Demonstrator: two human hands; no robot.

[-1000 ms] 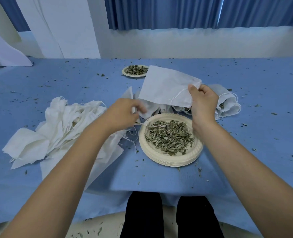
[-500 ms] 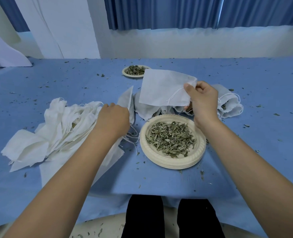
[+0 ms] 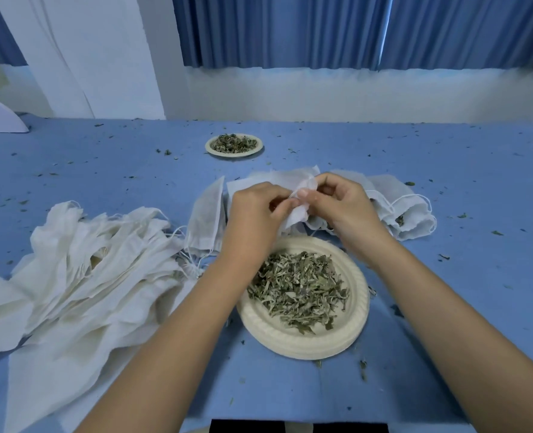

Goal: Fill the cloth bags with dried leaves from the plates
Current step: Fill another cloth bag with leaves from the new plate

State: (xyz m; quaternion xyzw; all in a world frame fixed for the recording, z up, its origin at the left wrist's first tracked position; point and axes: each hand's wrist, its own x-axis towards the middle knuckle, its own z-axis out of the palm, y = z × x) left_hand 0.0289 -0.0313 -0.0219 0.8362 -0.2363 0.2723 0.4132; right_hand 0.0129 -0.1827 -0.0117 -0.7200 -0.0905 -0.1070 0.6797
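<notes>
A white cloth bag [image 3: 299,200] is held up just beyond the near plate. My left hand [image 3: 254,214] and my right hand [image 3: 340,204] both pinch its top edge, fingertips almost meeting. Below them a cream paper plate [image 3: 357,320] carries a heap of dried green leaves [image 3: 299,289]. A second plate [image 3: 210,148] with leaves sits farther back at the table's centre. Bags with leaves showing at their mouths [image 3: 406,214] lie to the right of my hands.
A big pile of flat white cloth bags [image 3: 87,270] with drawstrings spreads over the left of the blue table [image 3: 477,182]. Leaf crumbs are scattered all over the cloth. Blue curtains and a white wall stand behind.
My left hand left the pile on the left and came up to the bag. My right hand lowered the bag toward the centre, so both hands now pinch it.
</notes>
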